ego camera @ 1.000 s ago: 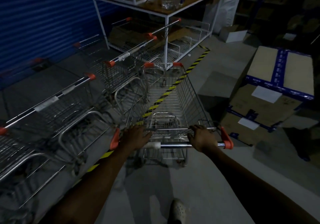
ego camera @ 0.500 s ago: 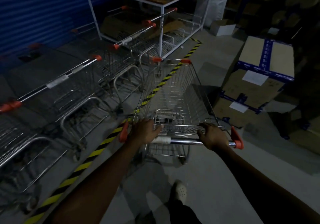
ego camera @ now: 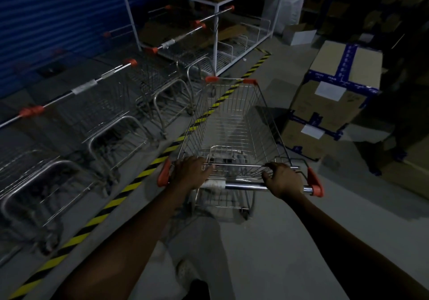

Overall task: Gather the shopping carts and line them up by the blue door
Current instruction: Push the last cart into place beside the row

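Observation:
A wire shopping cart with orange corner caps stands right in front of me on the grey floor. My left hand grips its chrome handle bar near the left orange end. My right hand grips the same bar near the right end. Several more carts are lined up on the left, their baskets pointing toward the blue roller door. The front of my cart crosses the yellow-and-black floor stripe.
A white-framed table with wire racks under it stands ahead, past the row of carts. Stacked cardboard boxes with blue tape sit close on the right. A small white box lies further back. My shoe shows below.
The cart and I have moved forward alongside the row; the parked carts have slid back to my left and the boxes on the right are nearer. Both hands keep their grip.

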Available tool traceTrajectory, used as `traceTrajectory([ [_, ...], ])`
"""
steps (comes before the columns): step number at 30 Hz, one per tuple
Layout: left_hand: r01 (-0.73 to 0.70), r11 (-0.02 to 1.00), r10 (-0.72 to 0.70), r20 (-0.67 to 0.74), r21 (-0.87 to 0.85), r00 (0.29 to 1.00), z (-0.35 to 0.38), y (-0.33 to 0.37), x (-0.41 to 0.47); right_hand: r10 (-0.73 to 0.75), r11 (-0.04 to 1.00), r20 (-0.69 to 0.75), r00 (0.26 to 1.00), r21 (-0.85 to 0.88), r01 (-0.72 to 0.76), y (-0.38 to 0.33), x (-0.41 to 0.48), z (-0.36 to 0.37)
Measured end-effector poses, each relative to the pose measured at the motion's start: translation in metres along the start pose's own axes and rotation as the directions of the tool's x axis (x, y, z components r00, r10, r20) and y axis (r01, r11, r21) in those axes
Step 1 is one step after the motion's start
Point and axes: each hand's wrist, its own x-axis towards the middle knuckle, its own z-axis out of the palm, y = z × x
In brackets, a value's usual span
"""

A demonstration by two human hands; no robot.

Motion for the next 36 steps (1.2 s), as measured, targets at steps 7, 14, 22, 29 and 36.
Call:
traceTrajectory([
  [7, -0.018, 0.999, 0.016, -0.061, -0.035, 0.998, 0.031, 0.04, -0.078, -0.048, 0.999, -0.004, 0.999, -0.02, 0.048, 0.044, -0.068, -0.008],
  [14, 0.041, 0.997, -0.042, 0.004, 0.061, 0.999, 0.058, 0.069, -0.146, -0.077, 0.997, -0.004, 0.997, -0.022, 0.077, 0.075, -0.134, -0.016],
  [22, 0.111, 0.994, -0.111, 0.036, -0.005, 0.993, 0.078, 0.094, -0.219, -0.08, 0.997, -0.046, 0.996, 0.0, 0.08, 0.102, -0.207, -0.019],
  [29, 0.172, 0.985, -0.172, -0.029, -0.012, 0.985, 0.097, 0.121, -0.317, -0.088, 0.996, -0.121, 0.989, -0.045, 0.083, 0.124, -0.291, -0.02],
  [36, 0.144, 0.98, -0.147, -0.014, -0.136, 0.989, 0.13, 0.129, -0.416, -0.143, 0.989, -0.115, 0.983, -0.056, 0.138, 0.144, -0.368, -0.019],
])
